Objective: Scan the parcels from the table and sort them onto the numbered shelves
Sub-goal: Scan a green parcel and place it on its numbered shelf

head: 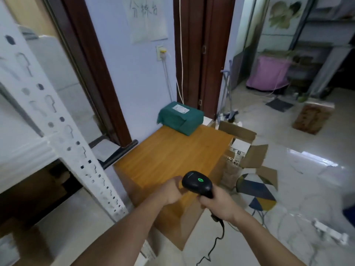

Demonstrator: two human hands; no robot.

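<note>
A green wrapped parcel (180, 118) with a white label lies at the far end of the wooden table (169, 156), against the wall. My right hand (219, 205) grips the handle of a black barcode scanner (197, 183), whose green light glows on top. Its cable hangs down toward the floor. My left hand (171, 191) is curled just left of the scanner head, touching or nearly touching it, above the table's near end. Both hands are well short of the parcel.
A white perforated shelf upright (63, 129) stands at the left, close to the table. Open cardboard boxes (242, 150) sit on the floor right of the table, with a patterned stool (257, 191) beside them. Cables and a power strip (330, 232) lie on the floor at right.
</note>
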